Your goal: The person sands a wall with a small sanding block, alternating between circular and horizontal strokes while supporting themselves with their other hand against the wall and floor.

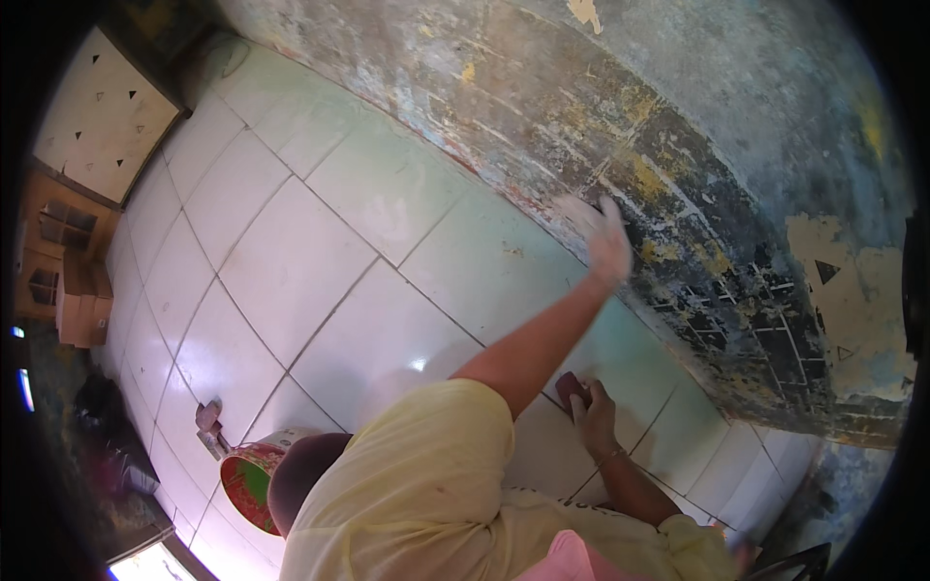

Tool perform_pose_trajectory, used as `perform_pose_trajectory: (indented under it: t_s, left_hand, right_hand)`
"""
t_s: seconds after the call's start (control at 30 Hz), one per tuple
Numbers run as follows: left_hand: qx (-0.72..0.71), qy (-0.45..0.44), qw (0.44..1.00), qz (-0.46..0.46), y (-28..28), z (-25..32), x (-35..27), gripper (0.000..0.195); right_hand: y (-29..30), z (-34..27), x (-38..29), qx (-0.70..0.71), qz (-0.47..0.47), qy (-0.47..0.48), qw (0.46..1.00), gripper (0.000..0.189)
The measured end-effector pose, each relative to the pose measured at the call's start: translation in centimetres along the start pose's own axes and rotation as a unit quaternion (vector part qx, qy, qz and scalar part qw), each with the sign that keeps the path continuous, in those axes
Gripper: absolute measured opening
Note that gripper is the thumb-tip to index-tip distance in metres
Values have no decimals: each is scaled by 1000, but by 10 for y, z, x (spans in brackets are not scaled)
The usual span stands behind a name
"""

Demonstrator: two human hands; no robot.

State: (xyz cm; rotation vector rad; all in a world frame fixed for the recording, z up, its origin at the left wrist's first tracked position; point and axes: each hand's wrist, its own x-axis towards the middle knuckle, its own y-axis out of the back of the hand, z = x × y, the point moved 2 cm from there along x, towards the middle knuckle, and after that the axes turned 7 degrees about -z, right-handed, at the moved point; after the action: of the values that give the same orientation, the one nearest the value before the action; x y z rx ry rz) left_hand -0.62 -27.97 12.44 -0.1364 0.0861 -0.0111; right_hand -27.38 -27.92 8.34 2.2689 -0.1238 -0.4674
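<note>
My left hand (607, 243) reaches up and across to the foot of the peeling painted wall (654, 181), its fingers apart and nothing seen in them. It is blurred and coated in whitish dust; whether it touches the wall cannot be told. Lower down, my right hand (597, 421) grips a small dark red block (569, 391), possibly a sanding block, just above or on the floor tiles. A bracelet circles that wrist. Patches of black, yellow and grey paint cover the wall, with pale lines forming a brick-like pattern low down.
White floor tiles (298, 232) stretch left from the wall. Beside my dark-clad knee (309, 476) stands a paint-stained red bucket (240, 486), green inside; a metal-bladed tool (211, 428) lies next to it. Cardboard boxes (83, 305) and a triangle-patterned panel (109, 116) are at the far left.
</note>
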Motion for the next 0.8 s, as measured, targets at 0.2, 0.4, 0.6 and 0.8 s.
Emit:
perform_pose_trajectory:
  t_s: [0.2, 0.4, 0.6, 0.8]
  left_hand:
    - [10, -164, 986, -14, -1, 28, -32, 66]
    - [-62, 18, 997, 44, 43, 48, 35, 78]
    - [54, 47, 983, -170, 70, -6, -3, 75]
    - [-213, 269, 816, -465, 66, 73, -63, 73]
  right_hand:
    - [14, -6, 12, 7, -27, -90, 996, 31]
    - [25, 9, 14, 64, 21, -47, 997, 36]
    - [114, -57, 37, 585, -23, -3, 811, 34]
    - [170, -92, 42, 675, -6, 94, 732, 32]
